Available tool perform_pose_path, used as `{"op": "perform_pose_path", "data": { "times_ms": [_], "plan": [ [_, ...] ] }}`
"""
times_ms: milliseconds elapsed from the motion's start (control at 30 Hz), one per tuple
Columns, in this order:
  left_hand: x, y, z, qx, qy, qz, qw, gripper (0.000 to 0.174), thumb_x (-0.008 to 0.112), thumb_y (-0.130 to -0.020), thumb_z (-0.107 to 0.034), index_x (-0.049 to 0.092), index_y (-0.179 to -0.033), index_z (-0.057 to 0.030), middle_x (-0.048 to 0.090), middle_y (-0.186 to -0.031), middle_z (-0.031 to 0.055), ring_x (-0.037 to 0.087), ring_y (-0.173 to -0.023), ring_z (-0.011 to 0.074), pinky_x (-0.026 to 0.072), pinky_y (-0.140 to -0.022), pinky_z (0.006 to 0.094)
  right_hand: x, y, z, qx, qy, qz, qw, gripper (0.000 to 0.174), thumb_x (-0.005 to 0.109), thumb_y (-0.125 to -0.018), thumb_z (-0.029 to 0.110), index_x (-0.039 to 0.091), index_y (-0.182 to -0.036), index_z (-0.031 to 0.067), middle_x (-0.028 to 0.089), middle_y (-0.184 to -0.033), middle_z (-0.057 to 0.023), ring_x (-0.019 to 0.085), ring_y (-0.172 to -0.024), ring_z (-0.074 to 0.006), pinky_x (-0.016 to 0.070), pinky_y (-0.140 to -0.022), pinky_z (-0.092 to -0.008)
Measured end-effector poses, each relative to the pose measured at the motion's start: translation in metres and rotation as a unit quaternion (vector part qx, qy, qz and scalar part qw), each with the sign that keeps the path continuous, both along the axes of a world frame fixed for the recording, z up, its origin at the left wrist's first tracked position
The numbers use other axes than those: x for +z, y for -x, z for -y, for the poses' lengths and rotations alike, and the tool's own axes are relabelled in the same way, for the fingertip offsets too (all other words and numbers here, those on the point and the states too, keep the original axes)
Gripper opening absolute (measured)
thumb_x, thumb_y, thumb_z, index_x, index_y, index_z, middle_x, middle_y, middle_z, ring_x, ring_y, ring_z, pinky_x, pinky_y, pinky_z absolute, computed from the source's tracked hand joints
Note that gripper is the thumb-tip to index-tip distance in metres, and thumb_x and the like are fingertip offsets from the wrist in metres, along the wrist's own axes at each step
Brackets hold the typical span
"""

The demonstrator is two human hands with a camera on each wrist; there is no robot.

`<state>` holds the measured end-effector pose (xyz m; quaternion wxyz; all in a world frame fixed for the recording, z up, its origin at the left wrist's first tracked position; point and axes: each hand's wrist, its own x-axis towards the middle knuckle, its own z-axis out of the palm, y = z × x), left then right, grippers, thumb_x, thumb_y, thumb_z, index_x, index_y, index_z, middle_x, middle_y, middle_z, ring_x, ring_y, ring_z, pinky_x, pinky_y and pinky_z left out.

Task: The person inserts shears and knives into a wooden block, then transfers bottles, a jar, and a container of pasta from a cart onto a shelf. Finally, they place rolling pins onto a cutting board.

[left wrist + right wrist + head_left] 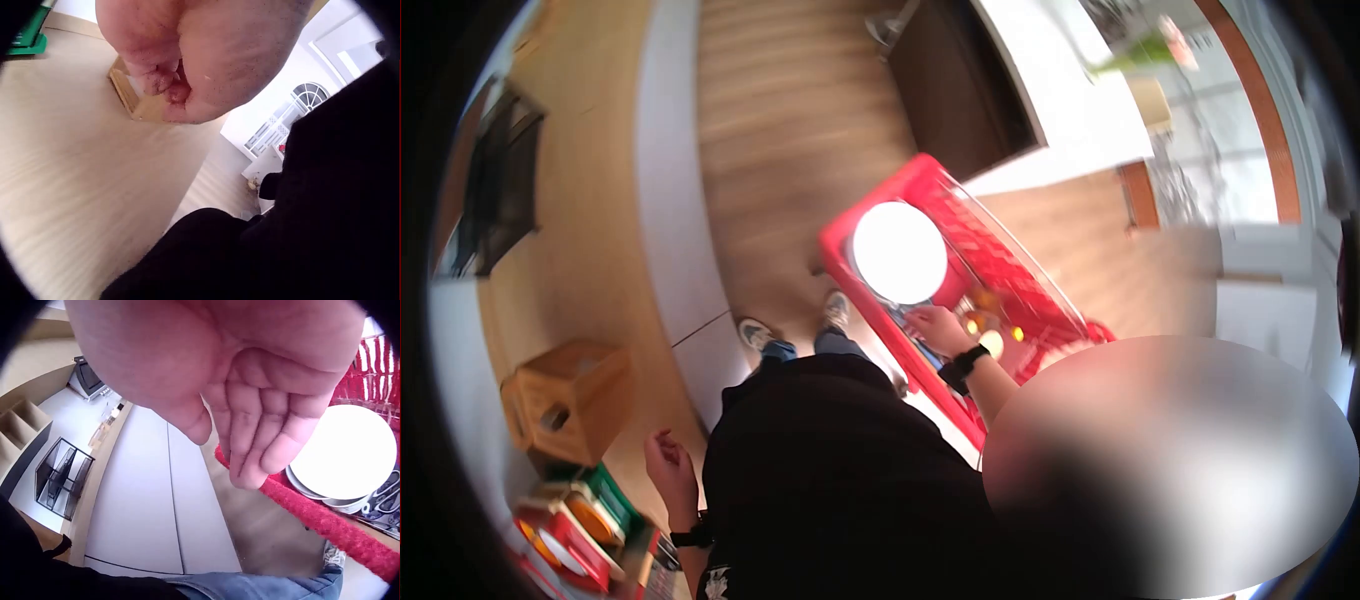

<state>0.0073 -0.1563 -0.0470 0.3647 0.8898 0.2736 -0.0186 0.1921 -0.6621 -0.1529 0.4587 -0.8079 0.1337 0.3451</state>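
My right hand (937, 328) hangs over the red basket (878, 190). Seen in the right wrist view, its fingers (250, 434) stretch out in a relaxed way with nothing held. Just beyond them sits a stack of white plates (345, 453) at one end of the basket, scissors (386, 492) beside it. By the person's side, my left hand (670, 468) hangs near the wooden counter edge. The left wrist view shows its fingers loosely curled and holding nothing, with the wooden box (128, 94) partly hidden behind them.
On the counter (590, 200) are a wooden box with a hole, a black rack (505, 185) and a green item (608, 492). White cabinet fronts (668, 150) run below. A white table (1080, 130) stands past the basket. A blurred pale round shape (1180, 460) covers the lower right.
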Motion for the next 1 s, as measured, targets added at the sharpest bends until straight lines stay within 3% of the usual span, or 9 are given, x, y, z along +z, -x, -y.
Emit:
{"op": "perform_pose_path", "data": {
  "times_ms": [267, 433, 500, 633, 800, 833, 867, 933, 1000],
  "plan": [
    [-0.011, -0.095, 0.026, -0.198, -0.007, -0.064, 0.978, 0.028, 0.055, -0.094, 0.004, 0.059, -0.121, -0.0009, 0.057, -0.089, 0.0092, 0.057, -0.079, 0.0186, 0.0492, -0.074, 0.0311, 0.003, 0.093, 0.063, -0.106, 0.022, -0.018, 0.994, 0.031, 0.061, -0.101, 0.025, 0.070, -0.117, -0.0003, 0.077, -0.094, -0.0131, 0.073, -0.086, -0.0197, 0.0574, -0.079, -0.0322],
    [-0.026, -0.144, 0.050, -0.247, 0.008, -0.105, 0.963, 0.030, 0.056, -0.095, 0.001, 0.057, -0.125, -0.0018, 0.063, -0.113, 0.0138, 0.061, -0.093, 0.0230, 0.0512, -0.083, 0.0345, 0.020, 0.119, 0.095, -0.177, 0.087, 0.001, 0.980, 0.032, 0.070, -0.095, 0.022, 0.069, -0.121, 0.0039, 0.074, -0.095, -0.0163, 0.072, -0.081, -0.0237, 0.0568, -0.074, -0.0370],
    [-0.045, -0.153, 0.053, -0.331, -0.051, -0.128, 0.933, 0.030, 0.061, -0.091, 0.000, 0.058, -0.122, -0.0020, 0.062, -0.124, 0.0162, 0.063, -0.103, 0.0309, 0.0503, -0.091, 0.0417, 0.001, 0.132, 0.120, -0.184, 0.112, -0.025, 0.976, 0.032, 0.073, -0.091, 0.020, 0.071, -0.119, 0.0045, 0.073, -0.088, -0.0139, 0.072, -0.080, -0.0257, 0.0572, -0.075, -0.0381],
    [-0.071, -0.144, 0.048, -0.449, -0.180, -0.116, 0.867, 0.031, 0.066, -0.087, -0.001, 0.059, -0.117, -0.0028, 0.062, -0.122, 0.0182, 0.061, -0.110, 0.0379, 0.0468, -0.097, 0.0475, -0.010, 0.122, 0.143, -0.185, 0.140, -0.039, 0.972, 0.037, 0.074, -0.086, 0.018, 0.069, -0.121, 0.0051, 0.073, -0.087, -0.0128, 0.072, -0.080, -0.0255, 0.0566, -0.075, -0.0374],
    [-0.078, -0.116, 0.042, -0.445, -0.136, -0.203, 0.862, 0.029, 0.071, -0.084, -0.005, 0.062, -0.112, -0.0042, 0.065, -0.114, 0.0171, 0.060, -0.112, 0.0400, 0.0456, -0.098, 0.0484, -0.070, 0.099, 0.140, -0.095, 0.094, -0.020, 0.991, 0.036, 0.074, -0.086, 0.017, 0.068, -0.118, 0.0030, 0.074, -0.088, -0.0143, 0.073, -0.088, -0.0306, 0.0562, -0.083, -0.0409],
    [-0.082, -0.108, 0.036, -0.433, -0.125, -0.205, 0.869, 0.028, 0.073, -0.084, -0.007, 0.064, -0.111, -0.0045, 0.067, -0.111, 0.0164, 0.061, -0.109, 0.0397, 0.0456, -0.098, 0.0485, -0.086, 0.093, 0.137, -0.055, 0.097, -0.023, 0.993, 0.040, 0.075, -0.087, 0.026, 0.066, -0.119, 0.0026, 0.073, -0.101, -0.0182, 0.071, -0.099, -0.0344, 0.0555, -0.090, -0.0445],
    [-0.085, -0.098, 0.029, -0.431, -0.130, -0.213, 0.867, 0.028, 0.073, -0.084, -0.007, 0.064, -0.111, -0.0045, 0.067, -0.111, 0.0164, 0.061, -0.109, 0.0397, 0.0456, -0.098, 0.0485, -0.102, 0.092, 0.130, -0.054, 0.090, -0.028, 0.994, 0.040, 0.075, -0.087, 0.026, 0.066, -0.119, 0.0026, 0.073, -0.101, -0.0182, 0.071, -0.099, -0.0344, 0.0555, -0.090, -0.0445],
    [-0.088, -0.089, 0.020, -0.403, -0.112, -0.293, 0.860, 0.027, 0.075, -0.084, -0.009, 0.066, -0.110, -0.0046, 0.068, -0.110, 0.0160, 0.062, -0.107, 0.0393, 0.0466, -0.097, 0.0478, -0.142, 0.087, 0.119, 0.102, 0.206, -0.058, 0.972, 0.049, 0.077, -0.087, 0.036, 0.065, -0.122, 0.0038, 0.070, -0.116, -0.0205, 0.067, -0.112, -0.0372, 0.0545, -0.095, -0.0465],
    [-0.082, -0.084, 0.014, -0.425, -0.149, -0.321, 0.833, 0.025, 0.075, -0.086, -0.010, 0.068, -0.109, -0.0052, 0.069, -0.109, 0.0154, 0.063, -0.106, 0.0391, 0.0480, -0.096, 0.0462, -0.159, 0.079, 0.111, 0.132, 0.226, -0.201, 0.944, 0.061, 0.078, -0.086, 0.048, 0.063, -0.129, 0.0067, 0.066, -0.131, -0.0198, 0.061, -0.125, -0.0385, 0.0526, -0.103, -0.0478]
  ]
}}
